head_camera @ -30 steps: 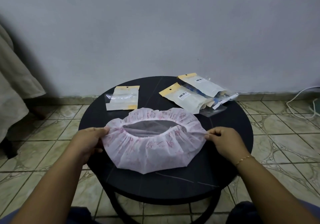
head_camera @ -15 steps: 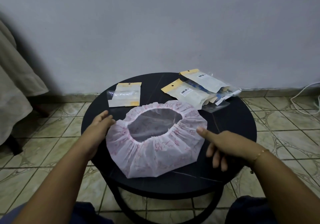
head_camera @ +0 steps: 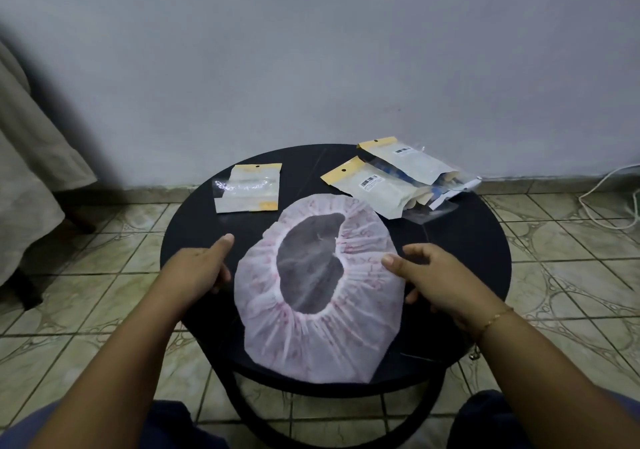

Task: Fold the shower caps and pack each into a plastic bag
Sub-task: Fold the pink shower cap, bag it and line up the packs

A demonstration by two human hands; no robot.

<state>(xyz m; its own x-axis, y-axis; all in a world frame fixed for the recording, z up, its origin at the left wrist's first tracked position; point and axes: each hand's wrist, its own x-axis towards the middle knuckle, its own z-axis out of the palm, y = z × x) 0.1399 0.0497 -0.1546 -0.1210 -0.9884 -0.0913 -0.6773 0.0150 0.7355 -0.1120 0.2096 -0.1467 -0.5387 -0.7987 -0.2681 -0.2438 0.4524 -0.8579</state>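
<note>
- Currently, the shower cap (head_camera: 320, 289) lies spread on the round black table (head_camera: 478, 240), its elastic opening facing up and its near edge at the table's front rim.
- Your left hand (head_camera: 197, 268) sits just beside the cap's left edge, thumb extended, fingers loosely curled, gripping nothing.
- Your right hand (head_camera: 433, 275) has its thumb on the cap's right edge; its fingers are relaxed.
- Labels: the two yellow-topped plastic bags (head_camera: 391, 181) behind the cap carry barcode stickers, too small to read. A third bag (head_camera: 247, 188) lies back left.
</note>
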